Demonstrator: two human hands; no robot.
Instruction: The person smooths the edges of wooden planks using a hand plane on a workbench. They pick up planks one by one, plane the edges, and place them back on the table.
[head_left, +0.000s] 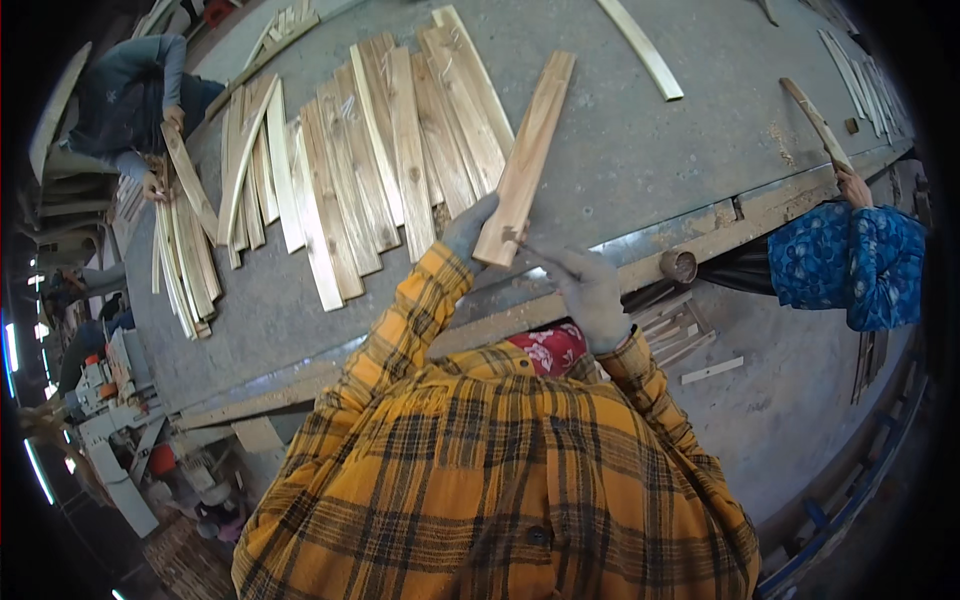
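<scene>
My left hand (469, 229), in a grey glove, grips the near end of a wooden slat (531, 154). The slat is tilted, its far end pointing away over the worktable (600, 172). A dark brown patch (511, 234) marks its face near the held end. Also gloved, my right hand (596, 296) is just right of that end, with a thin dark tool (534, 249) between its fingers. The tool's tip points at the patch; its exact kind is too small to tell. Left of the held slat, many wooden slats (411, 150) lie side by side in a row.
A co-worker (135, 105) handles slats at the left end. Another person in a blue patterned sleeve (885, 255) holds a wooden piece (817, 124) at right. A round container (679, 266) sits at the table's wooden edge (637, 271). One slat (641, 49) lies at the far side.
</scene>
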